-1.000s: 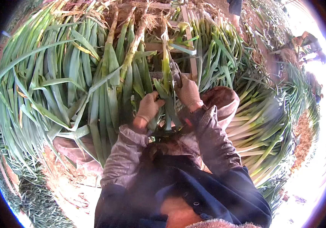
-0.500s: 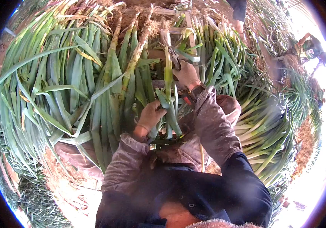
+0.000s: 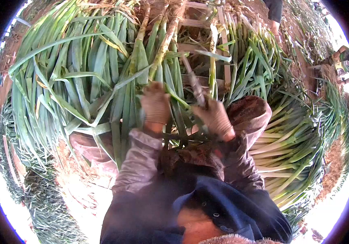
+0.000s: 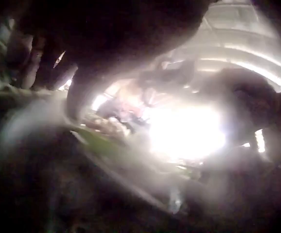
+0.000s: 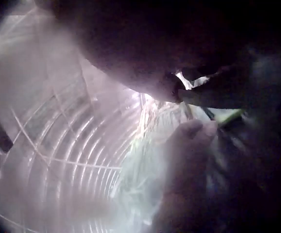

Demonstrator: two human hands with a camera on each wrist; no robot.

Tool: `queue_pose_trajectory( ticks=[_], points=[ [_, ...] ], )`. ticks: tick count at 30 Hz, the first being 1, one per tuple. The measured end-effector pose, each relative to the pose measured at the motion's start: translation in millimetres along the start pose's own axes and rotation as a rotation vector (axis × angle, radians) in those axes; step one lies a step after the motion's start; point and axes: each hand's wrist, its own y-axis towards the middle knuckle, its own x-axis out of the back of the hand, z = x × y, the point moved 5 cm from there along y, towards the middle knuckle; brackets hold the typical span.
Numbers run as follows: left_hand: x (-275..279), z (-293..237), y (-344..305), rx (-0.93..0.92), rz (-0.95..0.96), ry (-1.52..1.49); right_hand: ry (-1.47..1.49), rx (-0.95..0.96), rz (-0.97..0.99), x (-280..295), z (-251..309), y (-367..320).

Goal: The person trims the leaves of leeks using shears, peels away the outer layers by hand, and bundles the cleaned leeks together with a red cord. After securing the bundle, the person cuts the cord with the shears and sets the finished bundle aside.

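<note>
Gloved and blurred by motion, my left hand [image 3: 155, 105] lies over the green leek leaves [image 3: 119, 106], its fingers extended away from me. Dark fingers [image 4: 33, 63] show above a pale strip in the left wrist view; contact is unclear. My right hand [image 3: 215, 118] grips a long, narrow metal tool [image 3: 195, 86], whose far end points up and left, over the leaves. Just right of the tool, a single leek [image 3: 212, 61] lies roots away from me. The right wrist view is dark and hazy, its held object hard to make out.
A wooden slatted frame [image 3: 225, 44] lies beyond the hands. Leeks with pale stems [image 3: 270, 150] are piled at the right, and a large leafy heap [image 3: 60, 81] fills the left. Another person's leg [image 3: 275, 11] is at the top right.
My left hand has moved up and left over the leaves. The right hand has drawn back toward me with the tool, away from the single leek. The head view has shifted.
</note>
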Motion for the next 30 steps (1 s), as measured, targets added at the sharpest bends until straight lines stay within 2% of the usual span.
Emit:
queue_pose_trajectory(
  ticks=[1,2,3,4,5,7,9,10,11,12,13,15,16,17,19,20,23,24,27,30],
  points=[
    [-6.3,24.7,4.3,0.105,0.119,0.052,0.025,-0.013,0.054,-13.4,-6.3,-4.1],
    [0.3,39.2,6.0,0.124,0.178,0.015,0.031,0.015,0.065,-23.9,-9.4,-3.6],
    [0.4,48.2,4.9,0.088,0.174,0.046,0.038,0.043,0.076,-30.8,-9.7,-3.3],
    [-1.5,54.4,2.9,0.053,0.168,0.077,0.015,-0.002,0.004,-28.1,-10.3,-2.4],
    [-5.1,57.2,1.4,0.018,0.160,0.105,-0.044,-0.058,0.007,-25.1,-12.3,2.9],
    [10.8,40.7,8.9,-0.044,0.009,0.046,-0.158,-0.176,0.008,-14.4,-18.6,19.6],
    [17.8,15.2,26.0,-0.080,-0.063,-0.099,-0.086,-0.095,0.014,-19.0,-40.9,29.6],
    [9.5,-0.2,38.2,0.033,0.261,-0.235,-0.011,-0.085,0.011,-17.5,-46.1,33.1],
    [6.1,-22.6,42.1,-0.145,0.204,-0.206,0.063,-0.072,0.004,-14.1,-50.9,37.1],
    [-0.1,-38.6,45.8,-0.240,0.129,-0.105,-0.032,-0.168,0.010,2.1,-22.0,32.3],
    [-12.6,-53.3,48.9,-0.341,0.053,-0.009,-0.006,-0.105,0.030,0.7,-22.2,33.7],
    [-58.1,-54.9,78.1,-0.309,0.190,0.151,0.038,0.008,0.042,5.6,-30.5,33.3],
    [-71.3,-46.6,94.0,-0.185,0.251,0.156,0.065,-0.043,0.033,11.7,-25.8,28.3],
    [-84.3,-39.7,107.2,-0.056,0.314,0.163,0.063,0.038,-0.022,10.6,-41.1,28.9],
    [-96.6,-46.1,119.1,-0.061,0.107,0.348,-0.072,-0.106,-0.003,22.8,-25.8,14.9],
    [-103.0,-41.3,123.3,-0.043,0.259,0.197,-0.088,-0.085,0.013,22.7,-22.8,11.6],
    [-108.5,-37.6,138.7,0.127,0.259,0.139,0.102,-0.082,-0.023,23.8,-23.8,5.0],
    [-115.4,-33.3,140.2,0.112,0.176,0.110,0.047,-0.083,-0.076,29.9,-24.9,5.4],
    [-68.4,-54.2,106.6,0.084,0.454,-0.113,-0.023,-0.115,-0.095,31.8,-22.2,-13.4],
    [-89.3,-62.7,26.1,0.028,0.351,-0.296,-0.054,-0.148,0.000,22.5,-7.4,-40.1]
  ],
)
